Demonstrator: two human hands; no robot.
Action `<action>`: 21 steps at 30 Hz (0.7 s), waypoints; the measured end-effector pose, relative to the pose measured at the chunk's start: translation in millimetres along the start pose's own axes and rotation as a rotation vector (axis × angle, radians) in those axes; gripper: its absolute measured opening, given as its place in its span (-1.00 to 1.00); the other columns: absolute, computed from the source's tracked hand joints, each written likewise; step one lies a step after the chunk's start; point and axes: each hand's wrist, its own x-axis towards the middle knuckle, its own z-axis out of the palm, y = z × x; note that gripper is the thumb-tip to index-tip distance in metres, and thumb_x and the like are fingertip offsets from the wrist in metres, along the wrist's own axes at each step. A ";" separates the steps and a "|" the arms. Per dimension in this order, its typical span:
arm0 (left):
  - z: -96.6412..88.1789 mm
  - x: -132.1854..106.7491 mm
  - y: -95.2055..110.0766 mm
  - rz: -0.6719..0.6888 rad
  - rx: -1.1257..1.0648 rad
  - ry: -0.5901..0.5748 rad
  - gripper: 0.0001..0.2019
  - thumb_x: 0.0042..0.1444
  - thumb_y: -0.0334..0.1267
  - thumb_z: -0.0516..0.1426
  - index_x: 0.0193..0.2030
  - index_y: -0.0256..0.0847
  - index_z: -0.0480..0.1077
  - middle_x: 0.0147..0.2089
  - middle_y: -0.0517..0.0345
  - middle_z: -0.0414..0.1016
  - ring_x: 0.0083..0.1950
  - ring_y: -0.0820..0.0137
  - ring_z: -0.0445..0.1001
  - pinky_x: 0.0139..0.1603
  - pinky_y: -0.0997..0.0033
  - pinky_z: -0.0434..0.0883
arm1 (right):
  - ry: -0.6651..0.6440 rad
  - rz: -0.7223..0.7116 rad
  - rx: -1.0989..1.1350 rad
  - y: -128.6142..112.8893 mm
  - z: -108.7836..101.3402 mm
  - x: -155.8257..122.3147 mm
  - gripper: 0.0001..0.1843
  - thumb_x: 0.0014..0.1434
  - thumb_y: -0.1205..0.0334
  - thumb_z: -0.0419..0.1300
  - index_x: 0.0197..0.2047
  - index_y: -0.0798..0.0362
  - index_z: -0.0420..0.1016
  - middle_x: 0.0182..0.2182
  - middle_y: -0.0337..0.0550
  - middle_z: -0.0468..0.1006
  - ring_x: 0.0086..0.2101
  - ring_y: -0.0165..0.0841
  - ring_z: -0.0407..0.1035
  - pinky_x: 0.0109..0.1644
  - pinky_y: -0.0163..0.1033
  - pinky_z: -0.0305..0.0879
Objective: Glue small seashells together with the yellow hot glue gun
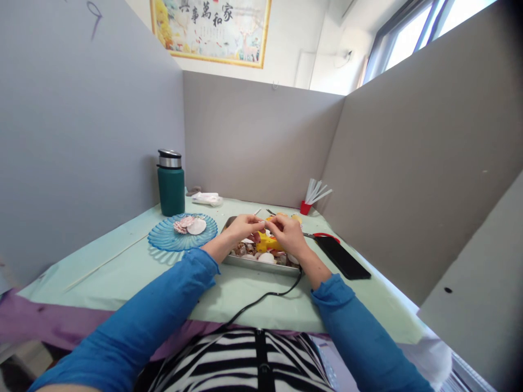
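Observation:
Both hands meet over a metal tray (261, 265) filled with several seashells. My left hand (244, 225) is pinched shut on something small and pale that I cannot make out. My right hand (288, 231) is closed too, fingertips touching the left hand's; what it holds is hidden. A yellow tool (266, 243) lies in the tray just below the hands, and a black cord (261, 298) runs from the tray toward me.
A blue glass plate (182, 235) with a few shells sits left of the tray. A green flask (171, 184) stands behind it. A red cup of white sticks (306, 205), red-handled scissors (324, 236) and a black phone (342, 257) lie to the right. Grey partitions enclose the table.

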 end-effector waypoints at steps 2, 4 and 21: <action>0.2 -0.8 0.9 0.002 -0.007 -0.004 -0.68 -0.06 -0.08 0.30 -0.32 -0.33 0.44 -0.38 0.09 0.51 -0.55 0.55 0.39 -0.44 0.47 0.40 | 0.001 0.002 -0.005 0.2 0.0 -0.2 -0.76 0.17 0.16 0.14 -0.48 0.07 0.48 -0.56 -0.23 0.47 -0.50 -0.41 0.30 -0.41 -0.34 0.10; 0.5 -1.4 1.8 0.001 -0.008 -0.001 -0.68 -0.07 -0.09 0.30 -0.33 -0.33 0.43 -0.39 0.09 0.51 -0.55 0.55 0.40 -0.44 0.47 0.40 | 0.004 0.002 -0.010 0.4 0.1 -0.4 -0.76 0.17 0.17 0.14 -0.47 0.07 0.48 -0.56 -0.23 0.47 -0.50 -0.41 0.30 -0.41 -0.34 0.10; 1.2 -1.1 2.1 -0.009 -0.017 0.001 -0.72 -0.03 -0.14 0.29 -0.33 -0.34 0.42 -0.40 0.09 0.50 -0.56 0.55 0.39 -0.47 0.48 0.41 | 0.010 0.002 -0.036 -0.8 -0.3 -0.8 -0.74 0.18 0.15 0.13 -0.48 0.07 0.46 -0.55 -0.23 0.46 -0.50 -0.42 0.29 -0.40 -0.34 0.10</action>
